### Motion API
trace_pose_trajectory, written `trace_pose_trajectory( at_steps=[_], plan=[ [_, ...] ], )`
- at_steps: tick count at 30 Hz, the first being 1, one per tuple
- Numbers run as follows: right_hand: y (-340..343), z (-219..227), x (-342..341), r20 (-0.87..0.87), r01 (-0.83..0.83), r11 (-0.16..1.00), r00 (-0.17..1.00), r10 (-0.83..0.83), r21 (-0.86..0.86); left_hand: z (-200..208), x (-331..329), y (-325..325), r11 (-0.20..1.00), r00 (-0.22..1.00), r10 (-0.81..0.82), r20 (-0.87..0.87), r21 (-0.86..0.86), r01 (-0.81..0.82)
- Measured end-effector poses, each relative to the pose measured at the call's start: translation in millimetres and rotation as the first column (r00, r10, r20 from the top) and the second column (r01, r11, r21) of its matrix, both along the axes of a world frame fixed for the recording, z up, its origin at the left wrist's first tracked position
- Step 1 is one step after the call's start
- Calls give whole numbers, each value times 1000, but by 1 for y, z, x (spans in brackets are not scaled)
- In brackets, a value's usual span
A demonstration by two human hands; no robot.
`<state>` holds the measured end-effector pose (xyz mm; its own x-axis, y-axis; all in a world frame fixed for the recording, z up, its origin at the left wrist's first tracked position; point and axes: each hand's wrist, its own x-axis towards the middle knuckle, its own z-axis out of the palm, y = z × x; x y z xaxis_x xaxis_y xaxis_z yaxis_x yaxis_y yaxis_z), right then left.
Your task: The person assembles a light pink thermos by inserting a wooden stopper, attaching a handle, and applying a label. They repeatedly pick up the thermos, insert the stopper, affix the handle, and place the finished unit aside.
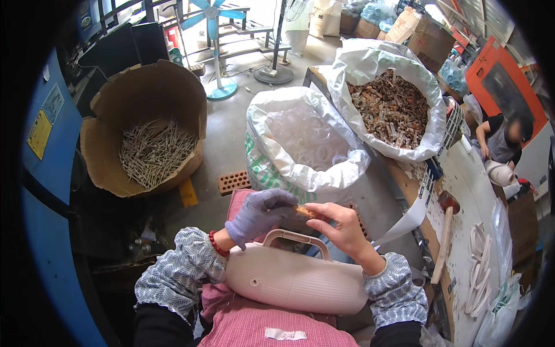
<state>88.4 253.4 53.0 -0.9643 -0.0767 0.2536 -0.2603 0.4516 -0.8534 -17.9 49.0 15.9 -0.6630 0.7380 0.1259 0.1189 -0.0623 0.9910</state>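
My left hand [261,213], in a grey-purple glove, grips one end of a small orange-brown piece [304,212]. The bare fingers of my right hand [341,226] pinch its other end. What the piece is, I cannot make out. Across my lap lies a pale pink-beige plastic housing [295,280], shaped like a large jug, with fine ribs and a small round hole. Its loop handle [298,235] rises just below my hands. Both hands are held above the housing.
A torn cardboard drum [144,81] holds thin pale sticks. White sacks hold clear plastic rings [306,139] and brown scraps [393,107]. On the right-hand bench lie a mallet [444,237] and beige strips [478,272]. A perforated brick [234,182] and a blue fan [214,34] stand ahead. Another person [503,139] sits far right.
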Motion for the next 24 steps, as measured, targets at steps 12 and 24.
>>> trace_pose_trajectory(
  at_steps=[12, 24],
  plan=[
    [-11, 12, 7, -155, -9, 996, 988, 23, 88, 1, -15, -11, 871, 893, -449, -17, -233, 433],
    [-41, -35, 18, -255, 99, 626, 953, 164, 774, -27, -16, -33, 791, 781, -406, 475, -245, 561]
  ],
)
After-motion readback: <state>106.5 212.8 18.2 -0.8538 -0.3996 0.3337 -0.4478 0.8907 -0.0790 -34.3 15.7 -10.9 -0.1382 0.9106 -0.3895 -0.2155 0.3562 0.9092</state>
